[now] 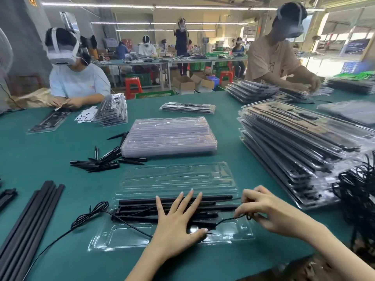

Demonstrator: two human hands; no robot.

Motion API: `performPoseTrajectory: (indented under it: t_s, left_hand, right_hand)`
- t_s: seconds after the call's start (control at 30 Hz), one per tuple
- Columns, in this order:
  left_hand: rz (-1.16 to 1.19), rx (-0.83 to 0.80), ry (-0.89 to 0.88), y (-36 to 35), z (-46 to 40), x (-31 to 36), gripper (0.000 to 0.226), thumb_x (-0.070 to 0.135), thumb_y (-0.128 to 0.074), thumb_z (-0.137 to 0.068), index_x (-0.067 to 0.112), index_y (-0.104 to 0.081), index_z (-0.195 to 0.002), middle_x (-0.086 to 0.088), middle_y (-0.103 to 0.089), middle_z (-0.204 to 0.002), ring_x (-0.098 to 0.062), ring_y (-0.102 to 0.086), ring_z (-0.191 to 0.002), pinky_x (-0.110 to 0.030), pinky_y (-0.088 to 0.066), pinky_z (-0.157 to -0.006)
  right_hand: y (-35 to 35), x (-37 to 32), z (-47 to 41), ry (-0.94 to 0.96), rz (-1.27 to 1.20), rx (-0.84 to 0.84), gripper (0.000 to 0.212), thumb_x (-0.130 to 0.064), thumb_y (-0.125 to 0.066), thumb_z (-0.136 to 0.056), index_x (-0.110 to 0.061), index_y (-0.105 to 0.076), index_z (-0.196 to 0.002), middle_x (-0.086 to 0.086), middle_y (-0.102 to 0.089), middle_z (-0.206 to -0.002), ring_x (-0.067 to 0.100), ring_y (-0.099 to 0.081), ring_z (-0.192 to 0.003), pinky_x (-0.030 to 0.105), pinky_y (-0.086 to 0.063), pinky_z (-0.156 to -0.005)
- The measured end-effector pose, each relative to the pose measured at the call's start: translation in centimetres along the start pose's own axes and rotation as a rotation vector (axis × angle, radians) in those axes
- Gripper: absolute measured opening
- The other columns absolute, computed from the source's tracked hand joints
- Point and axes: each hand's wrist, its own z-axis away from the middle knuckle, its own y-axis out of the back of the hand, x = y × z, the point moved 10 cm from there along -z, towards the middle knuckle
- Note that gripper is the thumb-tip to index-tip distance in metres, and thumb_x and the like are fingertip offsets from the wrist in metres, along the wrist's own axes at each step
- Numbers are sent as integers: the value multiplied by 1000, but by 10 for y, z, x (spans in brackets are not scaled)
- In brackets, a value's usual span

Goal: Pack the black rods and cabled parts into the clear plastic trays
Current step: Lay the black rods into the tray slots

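Observation:
An open clear plastic tray (113, 240) lies in front of me with its lid half (178, 179) folded back. Several black rods (140, 207) sit in its slots. My left hand (176, 222) lies flat on the rods with fingers spread, its thumb on a thin black cable (225, 220). My right hand (263, 211) pinches that cable's bundled end over the tray's right side. Another stretch of black cable (87, 217) trails off the tray to the left, with a coiled loop.
A stack of clear trays (170, 136) stands behind the open one. Loose black spikes (101, 161) lie to its left, long black rods (30, 216) at near left. Packed trays (294, 147) pile at right beside a cable tangle (357, 191). Two people work across the table.

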Motion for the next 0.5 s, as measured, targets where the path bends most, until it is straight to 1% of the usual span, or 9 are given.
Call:
performPoseTrajectory:
  t_s: [0.03, 0.07, 0.13, 0.2, 0.27, 0.33, 0.4, 0.43, 0.5]
  left_hand:
    - [2, 11, 1, 1, 0, 0, 79, 78, -23, -81, 55, 29, -135, 26, 27, -150, -1, 26, -140, -59, 32, -101]
    - [3, 15, 1, 1, 0, 0, 80, 78, -24, -80, 54, 30, -135, 27, 28, -150, -1, 26, -139, -59, 32, -101]
    - [1, 12, 0, -1, 0, -1, 80, 79, -22, -80, 54, 29, -136, 28, 29, -148, 0, 28, -138, -58, 32, -101]
    - [9, 9, -5, -1, -1, -2, 77, 80, -19, -79, 54, 23, -138, 28, 30, -148, 1, 30, -137, -58, 33, -100]
    - [11, 2, -15, -2, -1, -1, 74, 81, -16, -78, 54, 15, -140, 28, 29, -148, 2, 32, -136, -58, 34, -99]
    - [4, -2, -22, -4, -2, -1, 74, 81, -13, -78, 52, 11, -141, 28, 26, -149, 2, 32, -136, -58, 34, -98]
    - [-1, 5, -21, -4, -2, 0, 74, 79, -14, -79, 50, 9, -144, 26, 23, -150, 0, 30, -138, -56, 34, -100]
    - [-3, 9, -19, -4, -2, 1, 75, 78, -16, -81, 49, 8, -145, 24, 22, -150, -2, 29, -139, -55, 34, -101]
    - [6, 8, -33, -3, 0, 4, 74, 74, -22, -84, 46, 5, -147, 22, 21, -151, -4, 26, -141, -52, 31, -105]
  right_hand:
    - [2, -6, -3, 73, 172, 12, 37, -3, -63, -77, -33, -68, -97, -11, -53, -87, 8, -41, -80, 16, -34, -81]
    - [-1, -5, -5, 95, 235, -9, 40, -1, -65, -72, -31, -68, -98, -9, -55, -89, 9, -43, -80, 17, -34, -83]
    - [-12, 12, -4, -12, 122, -43, 44, 1, -66, -74, -27, -66, -108, -9, -56, -102, 14, -50, -90, 22, -37, -90]
    - [-24, 28, -2, -93, -30, -28, 41, -1, -64, -81, -23, -63, -116, -8, -50, -113, 13, -51, -101, 28, -42, -94]
    - [-28, 32, -1, -75, -64, 68, 36, 1, -66, -81, -16, -65, -113, -1, -46, -119, 10, -47, -103, 28, -47, -88]
    - [-25, 33, 2, -41, -8, 174, 41, 6, -72, -75, -12, -68, -111, -1, -47, -125, 10, -44, -105, 24, -48, -86]
    - [-22, 32, 5, 11, 128, 198, 53, 12, -77, -63, -10, -70, -111, -3, -59, -119, 11, -46, -100, 25, -49, -84]
    - [-25, 30, 6, 32, 202, 174, 56, 14, -78, -57, -9, -71, -108, -4, -64, -113, 12, -48, -97, 26, -50, -81]
    - [-29, 26, 5, 67, 293, 138, 59, 14, -79, -50, -11, -74, -104, -6, -68, -108, 11, -49, -95, 25, -49, -79]
